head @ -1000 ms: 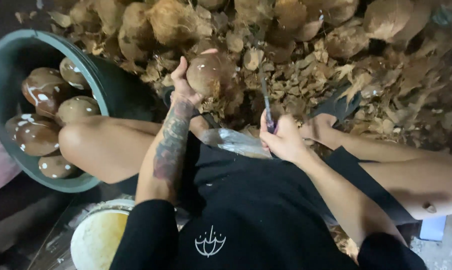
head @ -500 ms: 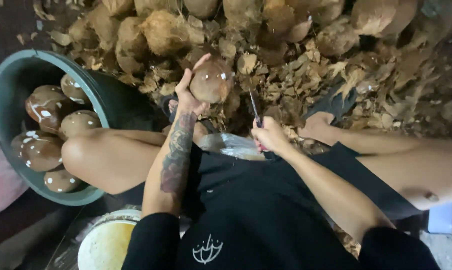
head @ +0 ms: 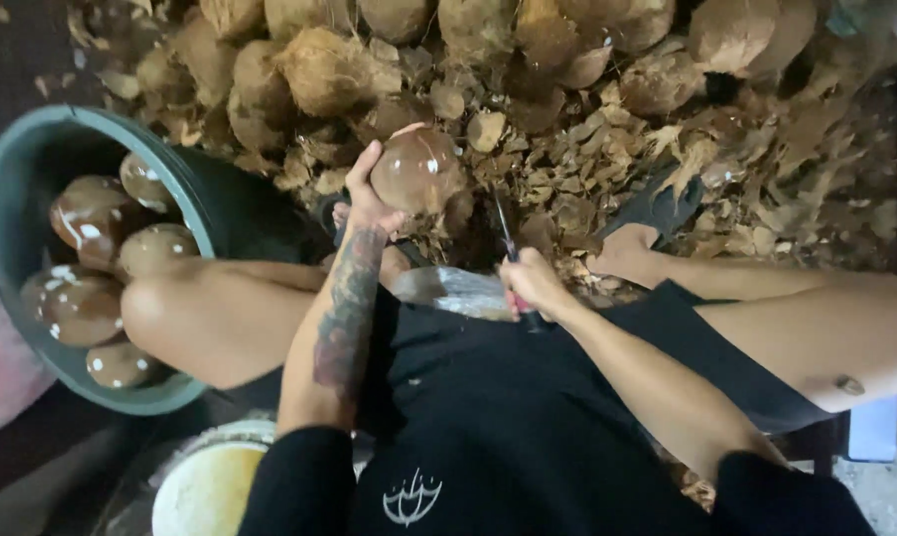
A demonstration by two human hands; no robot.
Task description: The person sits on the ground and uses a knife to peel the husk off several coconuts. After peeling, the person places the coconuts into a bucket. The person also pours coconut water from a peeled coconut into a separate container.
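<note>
At 7 o'clock, nearest the camera, the pale rim of a round white container (head: 208, 486) shows beside the left sleeve. The person sits in black shorts and a black top, knees spread to 9 and 3 o'clock.

Just above the lap, right of centre, the right hand (head: 531, 283) is clenched around the handle of a knife (head: 509, 248), whose dark narrow blade points up toward 12 o'clock. Touching that hand on its 9 o'clock side is a crumpled piece of clear plastic (head: 455, 291) lying across the lap.

The tattooed left forearm rises from 6 o'clock to the left hand (head: 367, 194), which grasps a peeled coconut (head: 417, 171) from its 9 o'clock side, thumb and fingers wrapped about its smooth brown shell. The coconut is held up in the air near the middle of the view, at about 11 o'clock from the knife hand and just apart from the blade tip.

At 9 o'clock, against the left knee, stands a grey-green tub (head: 31, 169) holding at least 5 wet, shiny brown peeled coconuts (head: 91, 213).

At 2 o'clock from the knife hand a bare foot in a dark sandal (head: 657, 203) rests on the litter of dry husk scraps (head: 607, 169) that covers the ground.

Farthest off, along 12 o'clock, a heap of rough unpeeled coconuts (head: 329, 65) runs across the top edge.
</note>
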